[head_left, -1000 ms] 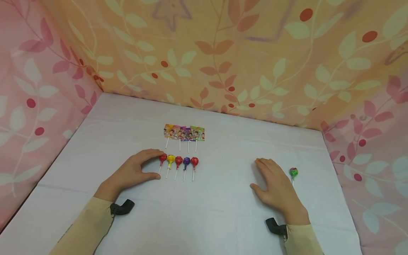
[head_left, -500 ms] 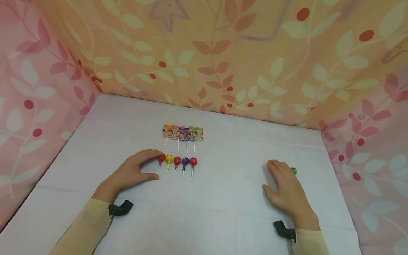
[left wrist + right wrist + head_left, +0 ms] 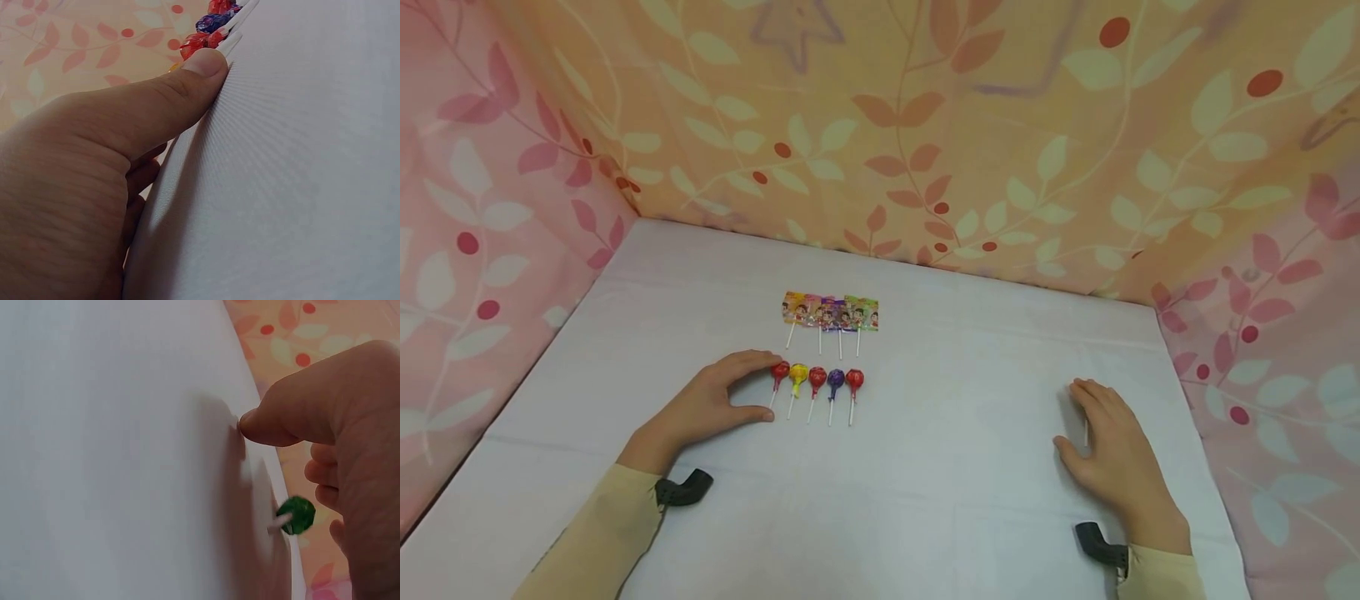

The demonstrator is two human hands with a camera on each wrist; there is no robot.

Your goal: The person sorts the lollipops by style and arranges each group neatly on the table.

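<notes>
My left hand (image 3: 713, 395) rests on the table at the left end of a row of round lollipops. Its fingertips lie right at the head of the leftmost red lollipop (image 3: 780, 371), and the thumb sits near that one's stick. Rightward the row goes on with a yellow lollipop (image 3: 798, 374), a red one, a purple lollipop (image 3: 836, 379) and another red one. My right hand (image 3: 1116, 446) hovers on the right side, thumb and fingers apart, over a green lollipop (image 3: 296, 515). In the head view it hides that lollipop's head; only the white stick (image 3: 1086, 432) shows.
Behind the row lie several flat lollipops (image 3: 830, 313) in printed wrappers, overlapping side by side. White cloth (image 3: 940, 467) covers the table. Floral curtains (image 3: 880, 133) stand along its back and both sides.
My right hand has moved to the right until it covers the green lollipop, which was in plain sight a second ago. The left hand has stayed at the row.
</notes>
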